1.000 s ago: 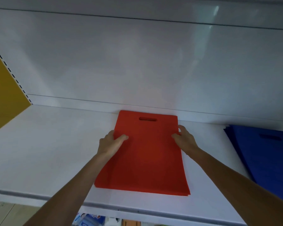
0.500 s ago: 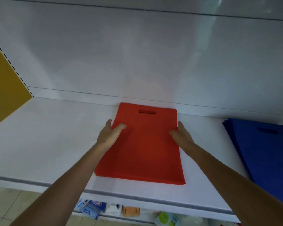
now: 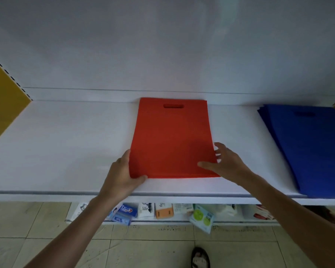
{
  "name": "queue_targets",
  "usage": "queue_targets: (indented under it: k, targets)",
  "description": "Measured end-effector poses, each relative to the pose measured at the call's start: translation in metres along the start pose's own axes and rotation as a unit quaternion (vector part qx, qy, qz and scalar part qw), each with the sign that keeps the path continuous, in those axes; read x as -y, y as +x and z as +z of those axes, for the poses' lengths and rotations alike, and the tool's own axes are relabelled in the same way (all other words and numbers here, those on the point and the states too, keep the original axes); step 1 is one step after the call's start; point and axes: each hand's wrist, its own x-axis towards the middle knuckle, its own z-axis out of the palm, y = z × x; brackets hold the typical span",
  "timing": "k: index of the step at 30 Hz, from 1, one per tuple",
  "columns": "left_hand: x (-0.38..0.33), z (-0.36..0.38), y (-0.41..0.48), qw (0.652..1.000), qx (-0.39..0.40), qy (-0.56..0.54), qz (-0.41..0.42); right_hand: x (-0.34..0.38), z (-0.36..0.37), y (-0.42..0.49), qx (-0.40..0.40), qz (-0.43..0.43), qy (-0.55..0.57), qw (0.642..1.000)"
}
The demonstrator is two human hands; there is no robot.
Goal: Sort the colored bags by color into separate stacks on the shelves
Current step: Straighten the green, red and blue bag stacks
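Observation:
A stack of flat red bags (image 3: 172,136) with a cut-out handle lies in the middle of the white shelf (image 3: 66,147), its far edge against the back wall. My left hand (image 3: 122,175) cups the stack's near left corner, fingers straight along the left edge and thumb along the front edge. At the near right corner is my right hand (image 3: 224,163): its thumb rests on top of the stack and its fingers spread beside the right edge. A stack of blue bags (image 3: 307,147) lies on the same shelf at the right, apart from the red one.
A yellow side panel (image 3: 2,105) closes the shelf at the left. Below, a lower shelf holds several small packaged goods (image 3: 162,210). Tiled floor and a sandalled foot (image 3: 200,258) show at the bottom.
Both hands have slid from the middle of the red stack's sides to its near corners. The view has pulled back and tilted down, showing the lower shelf and floor.

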Motion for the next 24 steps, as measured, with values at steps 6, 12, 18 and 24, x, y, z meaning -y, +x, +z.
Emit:
queue_targets:
  k: [6, 12, 18, 24]
  targets:
    - [0.025, 0.005, -0.004, 0.996, -0.009, 0.092, 0.003, -0.007, 0.005, -0.007, 0.037, -0.048, -0.17, 0.984]
    - [0.02, 0.0, 0.004, 0.993, -0.002, 0.118, -0.009, -0.017, 0.008, -0.007, 0.01, -0.061, -0.182, 0.981]
    - [0.025, 0.0, 0.007, 0.994, 0.002, 0.104, 0.016, -0.023, -0.002, -0.003, -0.004, -0.029, -0.087, 0.996]
    - [0.024, 0.0, 0.006, 0.994, -0.009, 0.104, 0.013, -0.024, 0.001, -0.01, 0.014, -0.055, -0.133, 0.989]
